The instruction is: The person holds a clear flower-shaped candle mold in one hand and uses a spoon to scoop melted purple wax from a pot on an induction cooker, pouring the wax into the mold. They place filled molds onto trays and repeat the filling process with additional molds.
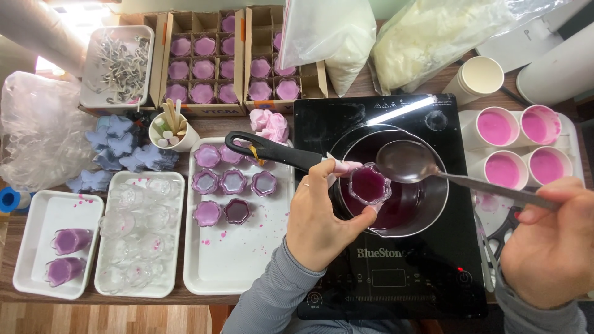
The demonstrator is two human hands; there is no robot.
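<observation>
Left hand (322,213): wrapped around a small fluted glass cup (369,184), holding it over the pan (396,185) on the black hotplate (387,204). The cup looks nearly full of dark purple liquid.

Right hand (550,241): closed on the handle of a metal ladle (408,162), its bowl just beside the cup's rim and seemingly emptied.

Step in hand, as I judge it: filling one cup from the pan. Next I need a level carry to the white tray (238,266), where six filled cups (232,182) stand.

Also present: clear empty glasses (139,235), four pink paper cups (520,145), boxed finished cups (204,68).
</observation>
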